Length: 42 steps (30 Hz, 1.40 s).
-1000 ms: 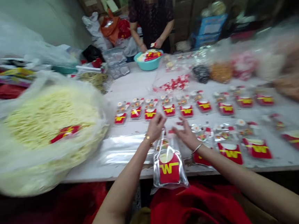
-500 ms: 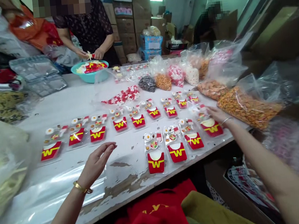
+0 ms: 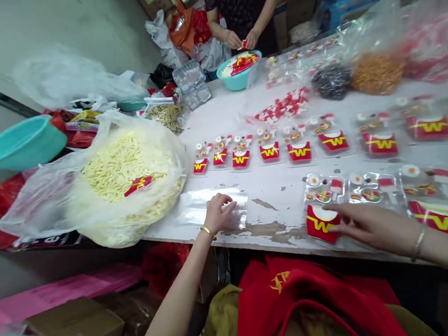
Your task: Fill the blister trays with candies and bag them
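My left hand (image 3: 219,214) is over a stack of clear plastic bags (image 3: 196,204) near the table's front edge. Its fingers are loosely bent and apart, with nothing visible in them. My right hand (image 3: 374,230) reaches in from the right, fingers stretched out at the edge of a clear packet (image 3: 320,223) that holds a red fries carton with a yellow W and small toy foods. Its hand and wrist cover parts of the neighbouring packets (image 3: 371,195). Behind them runs a row of similar packets (image 3: 299,151).
A big bag of pale toy fries (image 3: 117,164) stands at the left. Across the table (image 3: 219,116), a person's hands (image 3: 242,40) work over a turquoise bowl (image 3: 236,81). Bags of small pieces (image 3: 376,73) line the back right. Another turquoise basin (image 3: 21,141) is far left.
The view has swung left, bringing the bag of fries into full sight. My right hand has come back from the far right packet to the leftmost front one; my left hand is now over the clear bags.
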Each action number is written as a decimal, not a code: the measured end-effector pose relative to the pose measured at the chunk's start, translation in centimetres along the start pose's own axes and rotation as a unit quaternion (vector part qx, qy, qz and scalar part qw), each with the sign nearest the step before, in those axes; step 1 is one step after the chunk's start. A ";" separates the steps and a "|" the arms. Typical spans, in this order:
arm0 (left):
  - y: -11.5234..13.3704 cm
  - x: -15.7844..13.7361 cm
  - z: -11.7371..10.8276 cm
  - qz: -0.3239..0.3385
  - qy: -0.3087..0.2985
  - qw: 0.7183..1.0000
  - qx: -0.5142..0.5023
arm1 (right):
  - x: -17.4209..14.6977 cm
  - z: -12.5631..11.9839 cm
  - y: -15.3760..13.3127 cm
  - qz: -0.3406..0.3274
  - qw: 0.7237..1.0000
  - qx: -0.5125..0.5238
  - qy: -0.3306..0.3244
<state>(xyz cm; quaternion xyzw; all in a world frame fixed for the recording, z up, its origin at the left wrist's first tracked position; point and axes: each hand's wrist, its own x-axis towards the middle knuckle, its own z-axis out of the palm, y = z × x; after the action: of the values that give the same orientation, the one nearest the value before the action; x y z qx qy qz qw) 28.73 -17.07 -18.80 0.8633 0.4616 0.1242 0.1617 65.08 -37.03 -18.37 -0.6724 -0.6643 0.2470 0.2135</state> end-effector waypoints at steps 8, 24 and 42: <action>0.6 -0.9 3.3 -0.024 -0.019 0.999 0.032 | 4.3 2.7 -4.6 -0.092 0.977 0.018 -0.189; 3.5 -0.3 5.1 0.027 -0.023 0.983 -0.181 | 9.5 3.6 -5.8 -0.261 0.933 -0.219 -0.118; 6.7 -1.8 3.6 0.096 -0.024 0.994 0.036 | 9.1 7.6 -8.1 -0.179 0.953 -0.228 -0.083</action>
<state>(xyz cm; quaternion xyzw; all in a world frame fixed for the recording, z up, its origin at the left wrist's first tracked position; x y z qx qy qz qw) 34.11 -22.65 -19.63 0.9118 0.3764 0.1020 0.1284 53.99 -28.07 -19.76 -0.5504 -0.8278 0.1013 0.0393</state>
